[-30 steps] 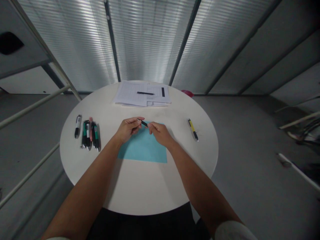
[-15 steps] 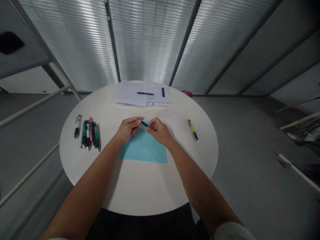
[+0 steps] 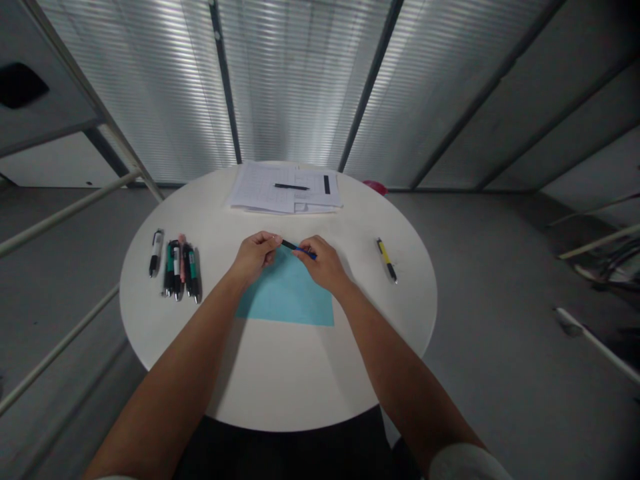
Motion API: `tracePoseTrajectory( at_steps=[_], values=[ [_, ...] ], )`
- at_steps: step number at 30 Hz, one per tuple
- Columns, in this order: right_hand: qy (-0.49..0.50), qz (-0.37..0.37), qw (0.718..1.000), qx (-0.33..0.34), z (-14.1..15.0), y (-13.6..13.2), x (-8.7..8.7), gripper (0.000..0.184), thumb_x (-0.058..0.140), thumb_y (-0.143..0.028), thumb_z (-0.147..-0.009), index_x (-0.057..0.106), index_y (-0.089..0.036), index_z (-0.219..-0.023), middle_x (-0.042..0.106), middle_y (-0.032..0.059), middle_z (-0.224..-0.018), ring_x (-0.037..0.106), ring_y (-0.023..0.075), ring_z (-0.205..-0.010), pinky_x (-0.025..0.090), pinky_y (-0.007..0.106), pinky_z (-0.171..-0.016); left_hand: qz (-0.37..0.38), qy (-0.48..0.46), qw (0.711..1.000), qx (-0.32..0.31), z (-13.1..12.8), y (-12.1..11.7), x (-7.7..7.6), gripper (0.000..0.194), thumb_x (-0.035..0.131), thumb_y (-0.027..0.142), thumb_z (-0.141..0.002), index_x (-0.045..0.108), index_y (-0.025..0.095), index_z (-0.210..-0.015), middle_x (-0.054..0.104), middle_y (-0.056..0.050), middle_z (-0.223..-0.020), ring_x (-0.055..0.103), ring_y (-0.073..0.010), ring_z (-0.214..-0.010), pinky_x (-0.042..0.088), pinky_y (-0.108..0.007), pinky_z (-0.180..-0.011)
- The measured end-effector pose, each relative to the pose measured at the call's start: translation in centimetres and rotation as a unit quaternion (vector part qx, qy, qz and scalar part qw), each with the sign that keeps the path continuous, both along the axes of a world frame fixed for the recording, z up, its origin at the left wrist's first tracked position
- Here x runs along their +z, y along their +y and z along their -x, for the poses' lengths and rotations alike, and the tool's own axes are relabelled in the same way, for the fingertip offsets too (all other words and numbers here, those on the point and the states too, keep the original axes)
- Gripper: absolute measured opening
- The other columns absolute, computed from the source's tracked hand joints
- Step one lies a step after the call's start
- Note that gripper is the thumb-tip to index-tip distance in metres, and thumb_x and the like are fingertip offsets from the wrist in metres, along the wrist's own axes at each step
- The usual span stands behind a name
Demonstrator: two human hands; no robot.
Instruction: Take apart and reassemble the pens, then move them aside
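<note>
Between my hands, over the far part of a light-blue sheet (image 3: 287,293), is a black and blue pen (image 3: 290,245). My left hand (image 3: 256,257) pinches its black end with thumb and fingers. My right hand (image 3: 323,263) is closed around the blue part, and a bit of blue shows past the thumb. The pen lies nearly level, tilted slightly down to the right. Both forearms reach in from the near edge of the round white table (image 3: 290,380).
A bunch of pens (image 3: 181,270) in green, white and pink lies at left, with a white-and-black pen (image 3: 156,253) beside it. A yellow pen (image 3: 385,259) rests at right. Papers (image 3: 260,190) with a black pen (image 3: 291,187) on top lie at the far edge.
My right hand has shifted slightly along the pen, and more of its blue part shows now. The left hand still pinches the black end. The other things have not moved.
</note>
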State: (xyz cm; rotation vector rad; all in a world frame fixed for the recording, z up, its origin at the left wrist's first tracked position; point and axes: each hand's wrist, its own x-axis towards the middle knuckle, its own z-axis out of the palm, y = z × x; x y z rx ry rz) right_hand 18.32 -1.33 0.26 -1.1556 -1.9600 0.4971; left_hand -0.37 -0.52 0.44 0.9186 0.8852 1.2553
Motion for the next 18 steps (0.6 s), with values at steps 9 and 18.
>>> tracePoseTrajectory(
  at_steps=[9,18],
  values=[
    [0.002,0.064,0.998,-0.003,0.06,-0.20,-0.41,0.026,0.055,-0.045,-0.088,0.056,-0.024,-0.104,0.063,0.0011,-0.090,0.057,0.0151,-0.074,0.041,0.027,-0.069,0.002,-0.032,0.999,0.021,0.14,0.04,0.21,0.028,0.081,0.028,-0.063,0.058,0.013,-0.070,0.048,0.004,-0.059,0.039,-0.0035,-0.045,0.024,-0.018,-0.040],
    [-0.016,0.098,0.993,0.060,-0.19,-0.18,-0.55,0.024,0.043,-0.038,-0.095,0.062,-0.023,-0.092,0.063,-0.0011,-0.071,0.055,0.0133,-0.065,0.038,0.026,-0.065,-0.010,-0.031,0.999,0.012,0.27,0.08,0.22,0.026,0.080,0.028,-0.065,0.059,0.012,-0.068,0.048,0.003,-0.058,0.039,-0.0039,-0.045,0.024,-0.019,-0.041]
  ],
)
